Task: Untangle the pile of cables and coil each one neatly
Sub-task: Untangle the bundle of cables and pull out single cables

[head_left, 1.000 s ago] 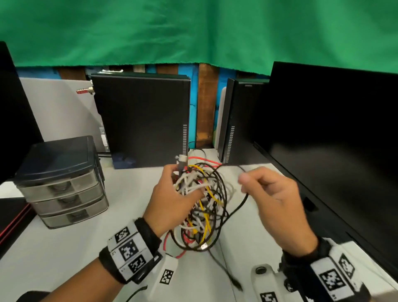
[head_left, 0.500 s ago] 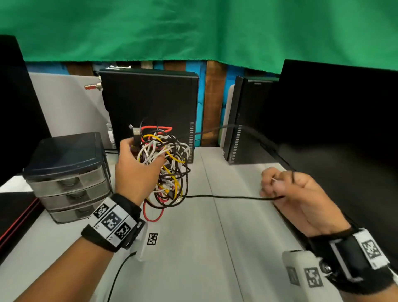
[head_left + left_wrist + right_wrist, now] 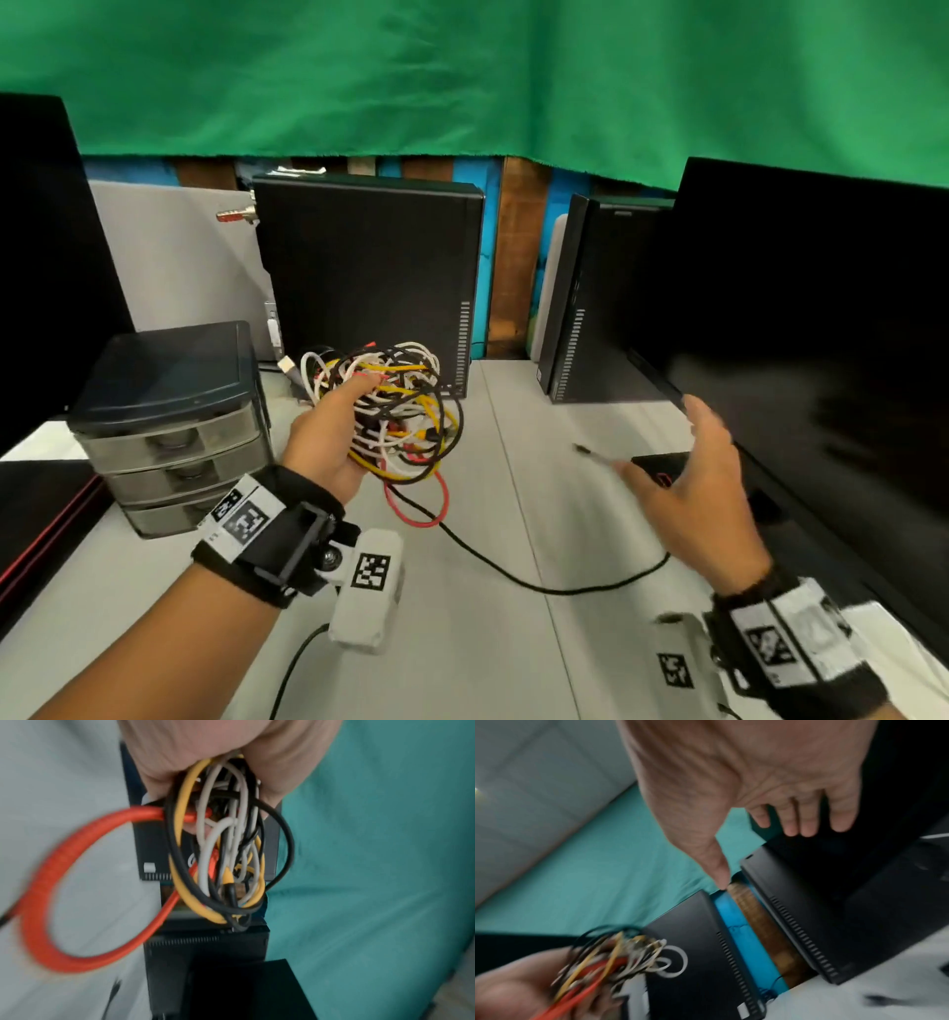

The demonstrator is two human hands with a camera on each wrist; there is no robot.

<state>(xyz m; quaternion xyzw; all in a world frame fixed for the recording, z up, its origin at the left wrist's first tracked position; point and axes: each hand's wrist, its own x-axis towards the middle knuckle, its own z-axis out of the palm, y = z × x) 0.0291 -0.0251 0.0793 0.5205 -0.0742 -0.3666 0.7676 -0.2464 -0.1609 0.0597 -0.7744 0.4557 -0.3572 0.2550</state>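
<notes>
My left hand (image 3: pixel 328 442) grips a tangle of cables (image 3: pixel 400 406) in white, yellow, black and red, held above the white table (image 3: pixel 462 658). The left wrist view shows my left hand (image 3: pixel 218 750) curled round the bundle (image 3: pixel 226 852), with a red loop (image 3: pixel 46 882) hanging out of it. That red loop (image 3: pixel 436 509) dangles under the tangle. A single black cable (image 3: pixel 513 570) trails from the tangle across the table toward my right hand (image 3: pixel 688 478). Its blurred free end (image 3: pixel 583 448) is beside my right thumb. My right hand (image 3: pixel 757 780) is spread and holds nothing.
A grey drawer unit (image 3: pixel 169 411) stands at the left. Two black computer cases (image 3: pixel 369 277) (image 3: pixel 590 308) stand at the back. A large black monitor (image 3: pixel 821 334) runs along the right edge. A small dark item (image 3: pixel 662 465) lies under my right hand. Green cloth hangs above.
My right hand pinched the black cable and drew it rightward out of the tangle, then let go and opened. My left hand kept hold of the tangle throughout.
</notes>
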